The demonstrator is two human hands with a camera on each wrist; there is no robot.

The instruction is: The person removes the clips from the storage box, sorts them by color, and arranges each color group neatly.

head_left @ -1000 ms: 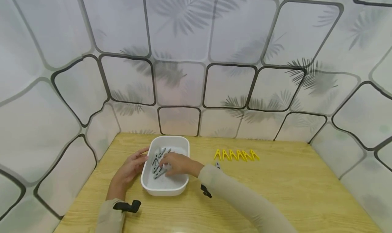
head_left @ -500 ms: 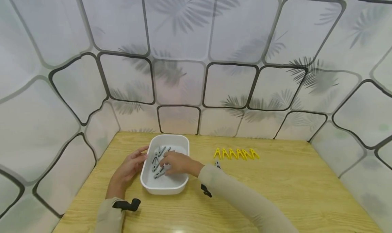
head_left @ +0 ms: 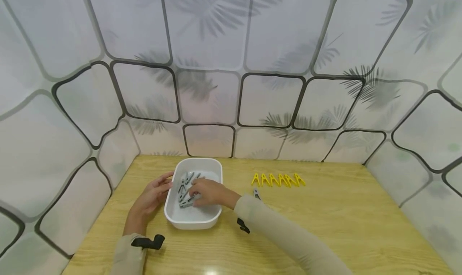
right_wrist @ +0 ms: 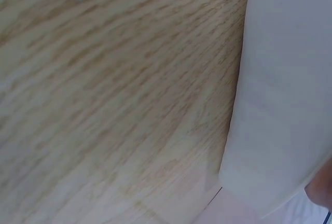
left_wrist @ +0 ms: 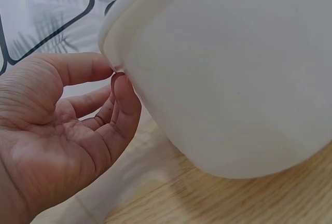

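Observation:
A white plastic tub (head_left: 193, 225) stands on the table with several grey clothespins (head_left: 187, 203) inside, mostly along its left side. My left hand (head_left: 153, 196) holds the tub's left rim; in the left wrist view the thumb and a curled finger of that hand (left_wrist: 67, 130) meet at the lip. My right hand (head_left: 209, 192) reaches over the right rim into the tub, fingers bent down among the clothespins. Whether it pinches one I cannot tell. In the right wrist view only a bit of the hand (right_wrist: 321, 187) shows past the tub's wall (right_wrist: 280, 94).
Several yellow clothespins (head_left: 273, 180) lie in a row at the back, right of the tub. Just in front of them a single grey clothespin (head_left: 256, 193) is partly covered by the right sleeve (head_left: 281, 231). A patterned wall covering (head_left: 211, 140) closes off the table's back and sides.
The front grey clothespin in the tub has turned slightly under my right hand's fingers. The head view has shifted a little; both hands stay in nearly the same place.

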